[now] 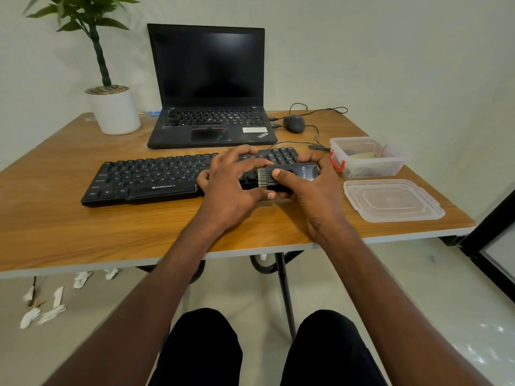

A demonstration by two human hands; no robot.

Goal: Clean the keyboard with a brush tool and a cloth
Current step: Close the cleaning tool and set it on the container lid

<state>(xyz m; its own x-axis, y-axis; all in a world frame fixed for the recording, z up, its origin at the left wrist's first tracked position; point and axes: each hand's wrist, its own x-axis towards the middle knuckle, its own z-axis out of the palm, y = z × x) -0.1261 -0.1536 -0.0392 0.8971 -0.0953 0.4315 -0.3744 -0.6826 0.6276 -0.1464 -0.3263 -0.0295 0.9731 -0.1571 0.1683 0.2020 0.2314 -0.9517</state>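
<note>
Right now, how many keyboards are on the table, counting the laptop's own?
2. The black Zebronics keyboard lies across the table's middle, its right end hidden under both hands. The laptop's built-in keyboard sits behind it.

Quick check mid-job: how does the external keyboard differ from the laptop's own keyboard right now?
The external keyboard lies flat near the table's front edge; the laptop keyboard sits behind it, built in under an upright dark screen. The external one is wider and bears a white ZEBRONICS mark; the laptop's has a trackpad and red accents. Both hands hold the brush tool over the external keyboard; the laptop's is untouched. Both are black.
</note>
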